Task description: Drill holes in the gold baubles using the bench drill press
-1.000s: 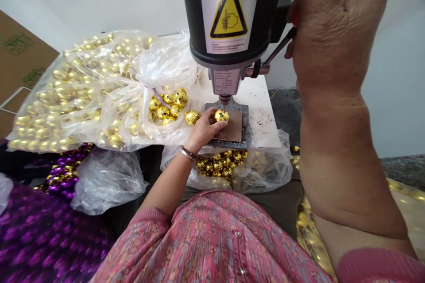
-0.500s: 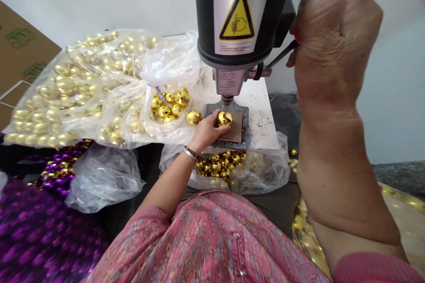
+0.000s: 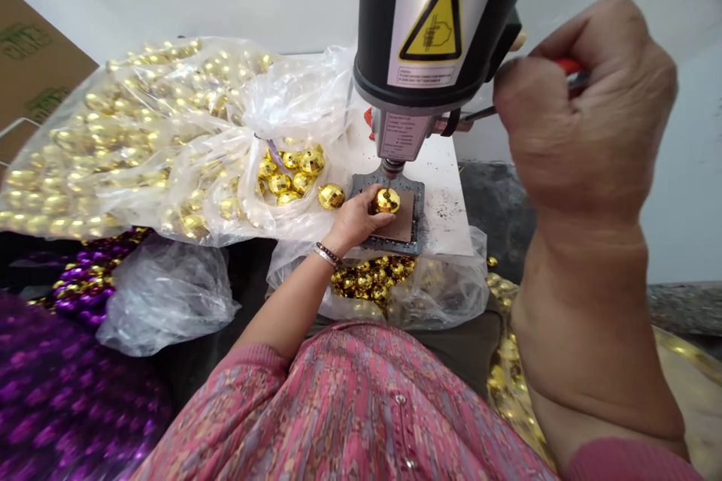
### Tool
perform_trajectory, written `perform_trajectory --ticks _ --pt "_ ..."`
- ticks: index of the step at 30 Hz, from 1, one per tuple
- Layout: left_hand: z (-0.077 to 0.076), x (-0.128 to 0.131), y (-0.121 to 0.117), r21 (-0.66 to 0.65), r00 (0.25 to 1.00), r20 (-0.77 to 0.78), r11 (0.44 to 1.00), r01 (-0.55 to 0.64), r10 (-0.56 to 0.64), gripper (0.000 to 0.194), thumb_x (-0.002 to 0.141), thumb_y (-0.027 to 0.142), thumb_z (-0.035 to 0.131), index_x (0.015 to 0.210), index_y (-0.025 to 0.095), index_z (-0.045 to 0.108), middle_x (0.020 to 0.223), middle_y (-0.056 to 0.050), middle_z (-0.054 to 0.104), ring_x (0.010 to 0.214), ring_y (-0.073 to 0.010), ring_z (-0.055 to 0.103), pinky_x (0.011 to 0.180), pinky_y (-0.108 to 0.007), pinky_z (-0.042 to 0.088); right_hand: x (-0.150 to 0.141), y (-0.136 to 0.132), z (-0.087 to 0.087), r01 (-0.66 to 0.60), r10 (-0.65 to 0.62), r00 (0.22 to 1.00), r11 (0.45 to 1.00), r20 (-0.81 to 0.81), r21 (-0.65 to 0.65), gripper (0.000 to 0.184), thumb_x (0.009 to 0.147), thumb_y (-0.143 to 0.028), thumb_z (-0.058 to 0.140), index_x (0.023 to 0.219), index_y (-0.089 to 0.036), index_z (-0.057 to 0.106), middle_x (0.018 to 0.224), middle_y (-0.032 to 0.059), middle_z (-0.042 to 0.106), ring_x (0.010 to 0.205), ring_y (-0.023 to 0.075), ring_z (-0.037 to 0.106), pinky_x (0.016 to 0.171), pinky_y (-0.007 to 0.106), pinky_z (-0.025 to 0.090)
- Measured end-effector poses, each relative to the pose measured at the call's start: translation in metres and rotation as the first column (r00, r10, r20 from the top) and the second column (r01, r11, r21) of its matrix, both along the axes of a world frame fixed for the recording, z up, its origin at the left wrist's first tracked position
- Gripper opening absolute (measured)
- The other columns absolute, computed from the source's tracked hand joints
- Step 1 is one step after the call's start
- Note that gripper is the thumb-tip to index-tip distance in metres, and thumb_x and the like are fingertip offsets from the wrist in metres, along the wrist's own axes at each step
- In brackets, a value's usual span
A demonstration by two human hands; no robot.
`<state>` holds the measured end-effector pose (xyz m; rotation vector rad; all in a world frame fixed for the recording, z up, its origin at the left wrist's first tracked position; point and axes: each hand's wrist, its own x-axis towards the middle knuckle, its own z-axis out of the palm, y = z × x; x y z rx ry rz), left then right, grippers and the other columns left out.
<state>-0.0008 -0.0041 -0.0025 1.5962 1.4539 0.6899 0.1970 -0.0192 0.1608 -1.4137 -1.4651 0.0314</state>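
1. Holding a small gold mirror ball [image 3: 386,201] down on a brown pad [image 3: 404,219] with the left hand [image 3: 355,222], right under the tip of a drill bit [image 3: 389,177]. Bit and ball too close together to tell whether they touch.
2. Judging from this, seemingly at the drilling step, with the ball lined up beneath the bit.
3. Curling the left hand's fingers around the ball's near side in a firm, partly closed grip.
4. Closing the right hand [image 3: 587,120] into a fist around the end of a lever [image 3: 479,114], which runs from the right side of a dark drill press [image 3: 434,22]. Most of the lever's red grip hidden by the fingers.
5. Resting the pad on a metal base plate [image 3: 416,229], on a white table [image 3: 443,199] scattered with dark specks.
6. Calling next, it seems, for a steady left hand and an even pull on the lever.
7. Spreading to the far left, a clear plastic bag [image 3: 293,101] heaped with gold balls. Lying just left of the plate, one loose gold ball [image 3: 331,196]. Sitting nearer, below the table edge, a second bag of gold balls [image 3: 440,293]. Piled at near left, purple balls [image 3: 84,293].
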Motion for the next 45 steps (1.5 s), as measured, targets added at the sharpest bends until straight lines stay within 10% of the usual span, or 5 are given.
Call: perform_trajectory --ticks 30,41,45 --pt "-0.014 -0.002 0.001 0.044 1.0 0.003 0.999 -0.012 0.012 0.067 0.084 0.023 0.101 0.149 0.023 0.083 0.118 -0.006 0.09 0.111 -0.0306 0.082 0.108 -0.038 0.062 0.003 -0.018 -0.123 0.075 -0.151 0.978 0.898 0.146 0.433 0.027 0.109 -0.048 0.054 0.095 -0.026 0.062 0.079 0.0025 0.054 0.071 0.018 0.052 0.071 0.035 0.05" --pt "-0.023 -0.004 0.001 0.091 0.999 0.044 0.996 0.014 -0.018 0.063 0.084 0.027 0.098 0.145 0.024 0.083 0.119 -0.006 0.09 0.113 -0.031 0.082 0.105 -0.038 0.063 -0.004 -0.012 -0.143 0.029 -0.121 0.985 0.823 0.125 0.567 0.027 0.112 -0.048 0.052 0.097 -0.025 0.056 0.08 0.0017 0.059 0.07 0.0161 0.057 0.07 0.033 0.049" --pt "-0.019 -0.002 0.001 0.068 0.999 -0.027 0.997 0.033 -0.031 0.065 0.088 0.027 0.095 0.151 0.023 0.079 0.121 -0.006 0.09 0.112 -0.03 0.082 0.102 -0.037 0.063 -0.005 -0.011 -0.118 0.053 -0.138 0.984 0.822 0.109 0.567 0.033 0.115 -0.051 0.053 0.098 -0.024 0.058 0.078 -0.0019 0.058 0.067 0.0115 0.054 0.067 0.028 0.042"
